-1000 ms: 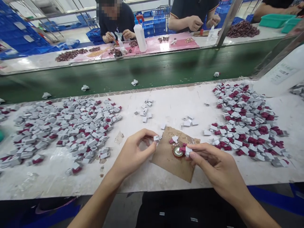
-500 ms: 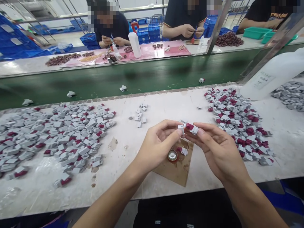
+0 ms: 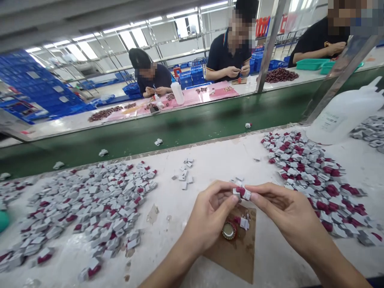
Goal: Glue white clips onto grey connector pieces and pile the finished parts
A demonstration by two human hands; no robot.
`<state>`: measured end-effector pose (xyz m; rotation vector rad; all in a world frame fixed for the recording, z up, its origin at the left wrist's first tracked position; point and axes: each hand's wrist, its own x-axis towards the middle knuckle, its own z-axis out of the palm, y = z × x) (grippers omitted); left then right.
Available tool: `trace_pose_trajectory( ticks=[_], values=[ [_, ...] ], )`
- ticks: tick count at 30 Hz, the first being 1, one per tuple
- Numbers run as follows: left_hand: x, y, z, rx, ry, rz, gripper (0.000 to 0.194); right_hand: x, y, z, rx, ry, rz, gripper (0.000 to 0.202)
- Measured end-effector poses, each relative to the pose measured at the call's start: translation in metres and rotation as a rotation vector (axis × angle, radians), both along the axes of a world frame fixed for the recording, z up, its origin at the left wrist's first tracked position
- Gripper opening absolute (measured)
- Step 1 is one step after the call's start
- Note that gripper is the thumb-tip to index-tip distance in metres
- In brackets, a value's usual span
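My left hand [image 3: 207,216] pinches a small grey block [image 3: 236,193] between thumb and fingers. Between the thumb and forefinger of my right hand [image 3: 285,210] is a small maroon-and-grey plastic piece [image 3: 246,194]. The two parts meet end to end, with the maroon section in the middle; how deeply they fit together I cannot tell. Below my hands lies a brown board [image 3: 237,260]. On it rest an upturned bottle cap [image 3: 229,231] and another maroon-and-grey piece [image 3: 244,223].
Piles of grey-and-maroon pieces spread left [image 3: 90,204] and right [image 3: 318,180]. Several loose grey blocks [image 3: 184,176] lie between them. A large white bottle [image 3: 339,116] leans at right. Beyond runs a green conveyor [image 3: 195,124] carrying scattered pieces; people work across it.
The grey block in my left hand has met the maroon end of the piece in my right; a gap showed between them before. My view has tilted upward.
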<state>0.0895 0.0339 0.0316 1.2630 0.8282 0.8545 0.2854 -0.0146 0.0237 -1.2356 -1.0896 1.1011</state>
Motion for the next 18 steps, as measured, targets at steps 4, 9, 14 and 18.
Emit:
trace_pose_trajectory(
  ticks=[4,9,14,18],
  values=[
    [-0.001,0.002,0.009,0.023,0.035,-0.015,0.025,0.003,0.005,0.003,0.001,-0.007,0.060,0.028],
    [0.000,0.014,0.017,0.054,0.055,-0.054,0.025,0.004,0.016,0.008,0.021,-0.032,0.094,0.031],
    [0.008,0.067,0.012,0.171,0.260,-0.027,0.015,0.010,0.059,0.010,0.038,-0.296,0.117,0.033],
    [0.012,0.144,0.006,0.216,0.480,0.187,0.009,0.027,0.138,0.014,-0.045,-0.693,-0.078,0.037]
  ],
)
